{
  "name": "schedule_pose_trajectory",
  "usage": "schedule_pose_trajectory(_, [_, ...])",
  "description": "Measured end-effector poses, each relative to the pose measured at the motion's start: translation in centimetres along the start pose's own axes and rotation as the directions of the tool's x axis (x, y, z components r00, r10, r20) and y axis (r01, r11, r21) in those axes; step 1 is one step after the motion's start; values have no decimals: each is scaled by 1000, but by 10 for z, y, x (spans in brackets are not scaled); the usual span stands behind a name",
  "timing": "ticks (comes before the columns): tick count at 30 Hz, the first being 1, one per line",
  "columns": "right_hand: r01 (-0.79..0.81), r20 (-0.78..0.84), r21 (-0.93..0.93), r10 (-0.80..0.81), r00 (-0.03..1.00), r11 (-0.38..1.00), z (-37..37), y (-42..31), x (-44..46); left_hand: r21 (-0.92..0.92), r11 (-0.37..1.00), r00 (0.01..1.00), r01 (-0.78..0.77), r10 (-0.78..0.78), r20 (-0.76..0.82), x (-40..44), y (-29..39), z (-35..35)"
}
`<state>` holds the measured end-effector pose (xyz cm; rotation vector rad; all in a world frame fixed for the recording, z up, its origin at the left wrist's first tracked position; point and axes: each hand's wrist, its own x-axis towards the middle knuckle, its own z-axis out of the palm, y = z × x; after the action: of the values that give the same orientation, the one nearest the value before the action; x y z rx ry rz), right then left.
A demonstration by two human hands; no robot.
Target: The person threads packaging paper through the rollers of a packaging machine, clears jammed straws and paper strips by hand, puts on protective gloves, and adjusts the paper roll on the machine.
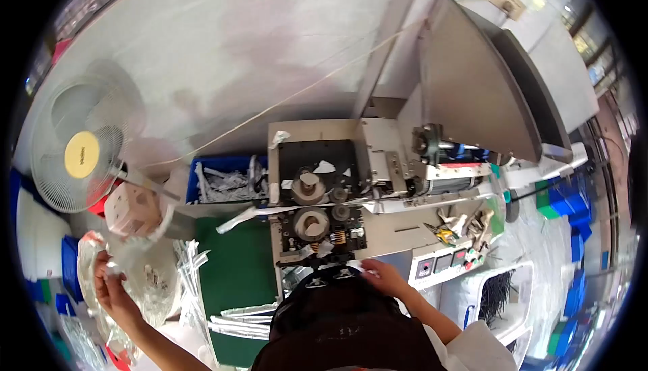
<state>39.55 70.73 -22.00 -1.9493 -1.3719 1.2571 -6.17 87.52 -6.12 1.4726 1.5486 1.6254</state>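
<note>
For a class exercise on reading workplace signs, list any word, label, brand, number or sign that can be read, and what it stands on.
No text reads clearly enough to quote.
Fan hub: dark lettering on yellow, too blurred to read.
Control panel: markings and displays, too small to read.
Clear plastic bag: dark marks, too blurred to tell whether they are print.

At my right hand (383, 276) I see a small white flat piece (354, 264). Before me, the flat rectangular mat (233, 256) is plain dark green, with silver-white strips (239, 327) on it. At left in the frame, a round plastic fan hub (82, 154) is yellow with dark lettering; the rectangular plastic bin (194, 183) left of centre is blue. My cloth sleeve (480, 349), lower right, is white; the wall (202, 54) is greyish white with pinkish patches.
</note>
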Motion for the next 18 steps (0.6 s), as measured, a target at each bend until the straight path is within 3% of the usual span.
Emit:
schedule_pose_trajectory(2, [222,67,254,-246,967,941,-11,-69,3,-264,957,964,-122,177,196,-24,21,54])
schedule_pose_trajectory(4, [441,74,299,-481,873,846,-14,-127,4,-454,891,915,21,165,368,-47,32,98])
schedule_pose_trajectory(6, [675,13,196,-690,724,712,-2,-163,9,-550,742,816,383,7,577,-74,66,137])
schedule_pose_trajectory(8, [705,57,188,-724,688,684,22,-164,14,-543,588,685,600,-27,728,-93,79,158])
schedule_pose_trajectory(10, [734,124,258,-775,620,628,42,-149,19,-574,437,649,693,-31,760,-105,86,172])
schedule_pose_trajectory(11, [612,171,392,-708,686,687,44,-144,15,-573,434,647,695,-30,762,-107,86,175])
schedule_pose_trajectory(12, [615,154,382,-703,694,690,42,-139,13,-572,431,646,698,-33,763,-107,86,177])
schedule_pose_trajectory(13, [536,275,410,-661,699,738,39,-133,11,-508,467,627,724,-140,766,-103,88,176])
schedule_pose_trajectory(14, [454,393,427,-612,686,782,36,-128,10,-533,436,587,725,13,809,-97,86,174])
schedule_pose_trajectory(16, [394,345,504,-597,724,769,32,-117,5,-620,287,646,730,7,763,-87,63,168])
schedule_pose_trajectory(17, [331,311,583,-580,753,742,29,-113,3,-706,279,733,651,14,680,-83,51,164])
schedule_pose_trajectory(18, [339,299,583,-583,756,738,22,-109,-1,-722,295,772,626,-105,627,-71,42,158])
